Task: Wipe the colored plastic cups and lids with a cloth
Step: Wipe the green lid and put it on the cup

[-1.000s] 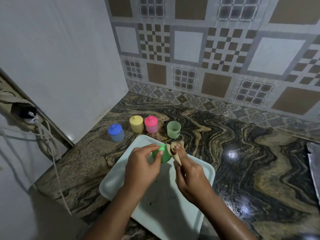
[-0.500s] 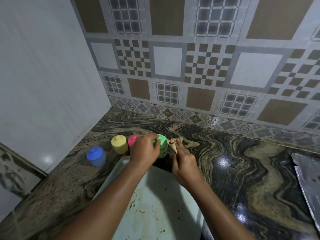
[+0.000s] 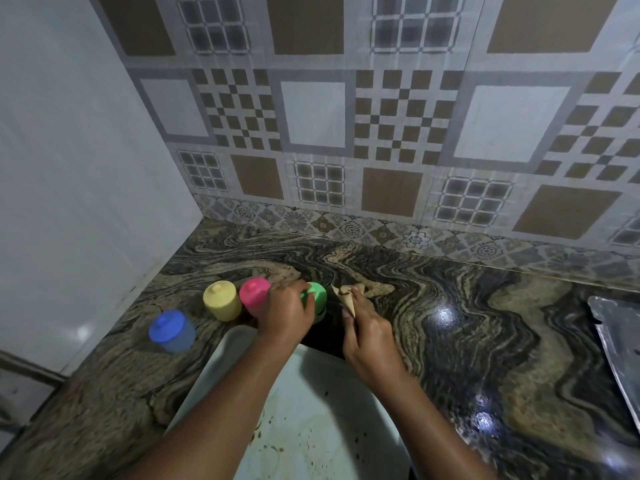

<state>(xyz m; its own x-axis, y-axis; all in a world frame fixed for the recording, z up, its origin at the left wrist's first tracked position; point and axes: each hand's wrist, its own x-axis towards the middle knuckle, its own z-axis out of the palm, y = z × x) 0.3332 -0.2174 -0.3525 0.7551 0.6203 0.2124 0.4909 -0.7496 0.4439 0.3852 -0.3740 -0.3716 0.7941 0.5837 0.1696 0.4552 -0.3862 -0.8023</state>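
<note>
Four cups: they stand in a curved row on the counter [image 3: 450, 306], each with a lid of its own colour on top.
Row order: from the left, blue cup [image 3: 171, 329], yellow cup [image 3: 221, 301], pink cup [image 3: 254, 292], green cup [image 3: 320, 311]; the blue one stands a little apart and nearer the camera, while yellow and pink are just beside each other.
Green lid [image 3: 317, 292]: bright green, on top of the paler green cup at the right end of the row.
Left hand [image 3: 287, 313]: the fingers are curled round the green lid and the cup's top, with the thumb lying across the lid.
Right hand [image 3: 367, 332]: just right of the green cup, the fingers are pinched on a tan cloth [image 3: 349, 294] bunched into a cone that sticks up past the fingertips; the cloth is near the lid, but I cannot tell if it touches.
In the way: the left hand hides the near left side of the green cup and the right edge of the pink cup; both forearms cross the tray.
Tray [image 3: 311, 427]: pale, with brown specks, lying on the counter nearest the camera; its far edge is close behind the cups.
Counter: dark stone with swirling tan veins and bright light spots on the right.
Metal sheet [image 3: 620, 344]: shiny, at the right edge, well apart from the cups.
Tiled wall [image 3: 346, 116]: brown, white and checked squares behind the counter.
White panel [image 3: 69, 168]: plain, closing the left side.
</note>
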